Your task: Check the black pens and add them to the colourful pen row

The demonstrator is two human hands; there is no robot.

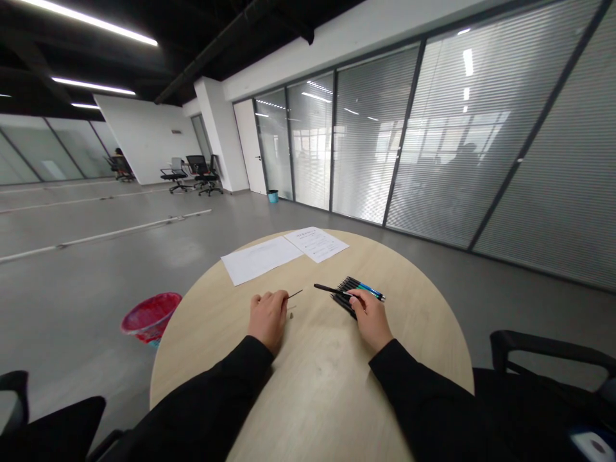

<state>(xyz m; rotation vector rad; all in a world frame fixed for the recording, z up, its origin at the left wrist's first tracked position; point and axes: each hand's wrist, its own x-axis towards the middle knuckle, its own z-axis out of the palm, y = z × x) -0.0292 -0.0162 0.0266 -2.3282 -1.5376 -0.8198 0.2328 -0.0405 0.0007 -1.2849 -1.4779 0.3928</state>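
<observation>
My left hand (267, 317) is closed, with a thin dark pen refill (295, 294) sticking out from between its fingertips toward the right. Just below that tip, a tiny dark piece (291, 315) lies on the table; I cannot make out what it is. A black pen (327, 289) is pinched in my right hand (370, 316), its end pointing left toward the refill. Several pens (359, 284), mostly black with a blue one among them, lie side by side under and behind my right hand, which partly hides them.
Two sheets of paper, one blank-looking (262, 258) and one printed (316, 244), lie at the far side of the round wooden table (317, 398). A red-lined bin (151, 316) stands on the floor at left. An office chair (543, 353) is close on the right.
</observation>
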